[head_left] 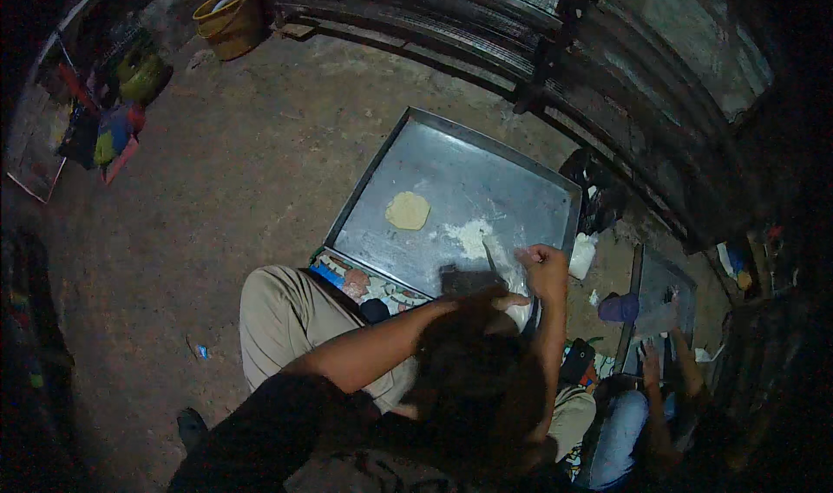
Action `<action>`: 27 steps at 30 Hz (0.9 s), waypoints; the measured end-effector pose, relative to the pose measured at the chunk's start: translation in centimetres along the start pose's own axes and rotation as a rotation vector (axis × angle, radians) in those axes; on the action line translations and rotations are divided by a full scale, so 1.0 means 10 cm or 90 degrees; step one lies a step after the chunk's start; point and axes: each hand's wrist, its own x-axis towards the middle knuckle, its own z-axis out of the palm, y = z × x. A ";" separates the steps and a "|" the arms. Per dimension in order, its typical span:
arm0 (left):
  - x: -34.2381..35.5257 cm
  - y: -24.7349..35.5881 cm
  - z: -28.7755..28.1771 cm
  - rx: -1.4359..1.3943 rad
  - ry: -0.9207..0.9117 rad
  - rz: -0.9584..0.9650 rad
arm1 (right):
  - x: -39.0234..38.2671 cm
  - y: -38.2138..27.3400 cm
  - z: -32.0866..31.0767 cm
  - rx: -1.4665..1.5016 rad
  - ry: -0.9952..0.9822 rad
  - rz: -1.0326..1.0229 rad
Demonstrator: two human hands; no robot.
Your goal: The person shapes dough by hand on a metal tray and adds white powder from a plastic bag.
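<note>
A wide metal tray (512, 159) lies in front of me. On it are a flat, round piece of pale dough (407, 210) and a patch of white flour (471, 236). At the tray's near right corner, my left hand (510, 301) is closed on a whitish plastic bag (518, 316), with dark hair hiding much of the hand. Just above it, my right hand (545, 266) is raised with its fingers curled together. Whatever they pinch, if anything, is too small to make out. A dark shadow falls on the tray beside my left hand.
Patterned cloth (369, 287) lies along the tray's near edge. A white bag (582, 256) stands right of the tray. Farther right, another person's hands (651, 363) are near a second tray (668, 276) and a purple cup (618, 307). A yellow bucket (230, 25) stands far left, by slatted dark racks (416, 33).
</note>
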 end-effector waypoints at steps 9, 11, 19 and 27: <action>-0.21 0.12 0.03 0.214 0.025 0.216 | -0.03 -0.18 -0.04 -0.015 -0.029 0.014; -0.15 0.01 0.09 0.087 0.007 0.178 | 0.01 -0.09 0.04 0.002 0.004 0.001; -0.22 0.70 0.11 0.676 -0.006 0.102 | 0.00 -0.19 -0.13 0.053 -0.012 0.056; -0.26 0.64 0.11 0.542 0.067 0.165 | 0.04 -0.14 -0.11 0.004 -0.046 0.034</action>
